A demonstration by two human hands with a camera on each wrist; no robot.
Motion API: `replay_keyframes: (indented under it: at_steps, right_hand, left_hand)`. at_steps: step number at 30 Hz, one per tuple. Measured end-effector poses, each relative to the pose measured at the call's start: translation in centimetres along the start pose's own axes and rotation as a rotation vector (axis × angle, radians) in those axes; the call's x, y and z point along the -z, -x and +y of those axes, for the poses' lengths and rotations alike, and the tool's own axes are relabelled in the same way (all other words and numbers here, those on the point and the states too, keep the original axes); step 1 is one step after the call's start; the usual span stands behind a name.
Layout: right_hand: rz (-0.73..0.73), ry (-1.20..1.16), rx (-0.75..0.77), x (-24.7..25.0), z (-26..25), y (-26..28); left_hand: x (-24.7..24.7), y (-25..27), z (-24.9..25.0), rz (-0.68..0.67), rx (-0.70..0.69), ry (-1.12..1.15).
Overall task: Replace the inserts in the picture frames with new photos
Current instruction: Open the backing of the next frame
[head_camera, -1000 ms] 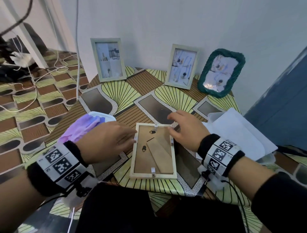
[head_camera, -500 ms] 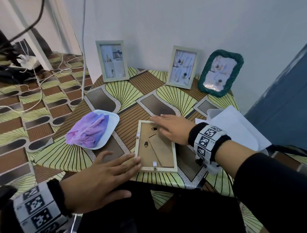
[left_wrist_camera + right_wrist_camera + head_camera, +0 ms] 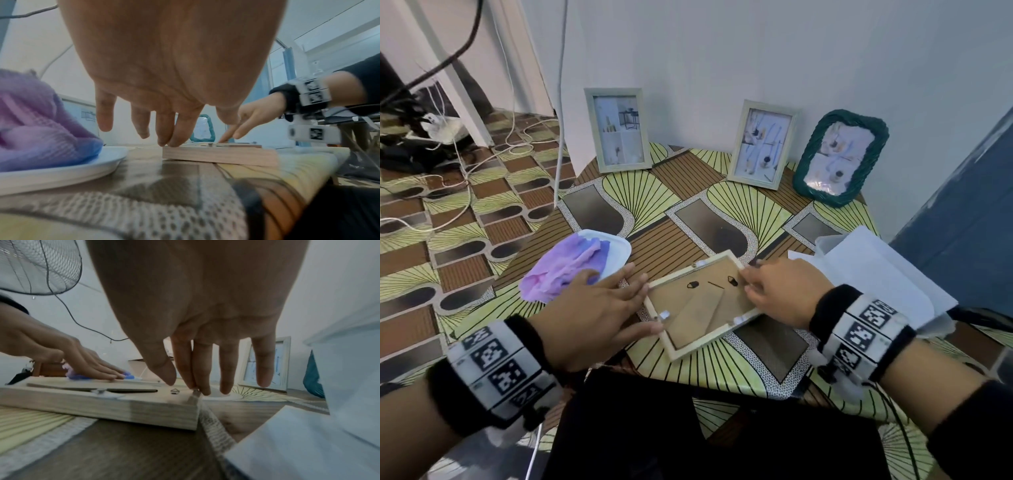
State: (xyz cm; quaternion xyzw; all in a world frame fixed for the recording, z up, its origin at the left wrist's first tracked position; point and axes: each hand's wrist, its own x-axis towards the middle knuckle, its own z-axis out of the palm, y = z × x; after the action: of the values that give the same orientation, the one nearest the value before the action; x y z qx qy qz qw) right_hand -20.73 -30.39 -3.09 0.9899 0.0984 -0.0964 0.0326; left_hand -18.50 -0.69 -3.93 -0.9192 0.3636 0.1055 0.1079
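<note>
A light wooden picture frame (image 3: 705, 301) lies face down on the patterned table (image 3: 688, 222), turned diagonally, its brown backing board and stand flap up. My left hand (image 3: 619, 301) lies flat with straight fingers (image 3: 166, 139) touching the frame's (image 3: 218, 155) left edge. My right hand (image 3: 753, 284) has its fingers straight down on the frame's far right corner (image 3: 195, 394), by a small metal hanger. Neither hand grips anything. In the right wrist view the frame (image 3: 102, 404) shows its side, with the left hand (image 3: 86, 368) beyond it.
Against the back wall stand two pale frames (image 3: 618, 130) (image 3: 762, 144) and a green oval-edged frame (image 3: 840, 157). A purple cloth (image 3: 565, 274) sits on a white plate (image 3: 619, 253) at the left. White sheets (image 3: 876, 274) lie at the right. Cables cross the floor on the left.
The frame has turned from upright to diagonal on the table. My left hand came up from the table's front edge to the frame's left side; my right hand slid to its far right corner.
</note>
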Motion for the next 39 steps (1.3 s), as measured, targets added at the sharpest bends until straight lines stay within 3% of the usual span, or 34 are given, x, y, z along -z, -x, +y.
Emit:
replay_keyframes:
  at_steps: [11, 15, 25, 39]
  right_hand:
    - [0.120, -0.214, -0.111, -2.1, -0.3, 3.9]
    - [0.208, -0.244, -0.150, -2.2, -0.7, 3.4]
    - [0.272, -0.238, -0.166, -2.6, -0.4, 1.8]
    - [0.292, -0.365, -0.224, -2.5, -0.1, 0.7]
  left_hand:
    - [0.3, -5.9, -0.8, -0.020, 0.066, 0.027]
    - [0.1, -6.2, -0.8, 0.050, 0.065, 0.040]
    - [-0.4, -6.3, -1.2, 0.205, 0.041, -0.011]
    - [0.3, -7.4, -1.4, 0.263, 0.037, 0.124]
